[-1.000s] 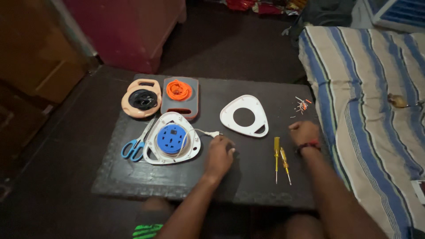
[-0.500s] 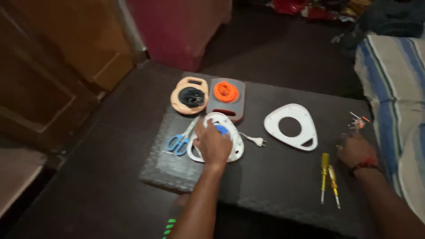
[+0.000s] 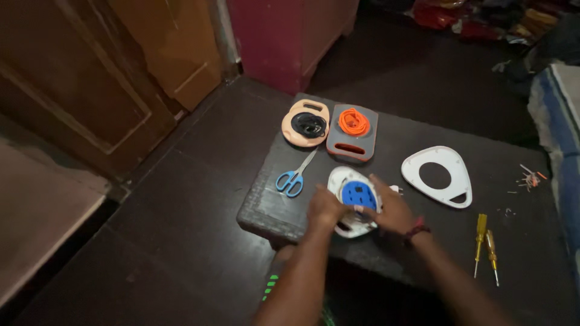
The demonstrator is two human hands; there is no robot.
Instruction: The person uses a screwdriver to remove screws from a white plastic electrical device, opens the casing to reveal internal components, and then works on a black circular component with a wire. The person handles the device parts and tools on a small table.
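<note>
dark mat (image 3: 272, 208) | scissors (image 3: 294, 177) | three reels | white cover (image 3: 440, 175) | two screwdrivers (image 3: 485, 244)

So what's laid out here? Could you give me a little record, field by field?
surface: dark low table
left hand: on the white reel case with blue socket plate
right hand: on the same case, right side
left of case: blue-handled scissors
behind: peach reel with black cord, grey reel with orange cord
right: white cover with hole, two yellow screwdrivers
</note>
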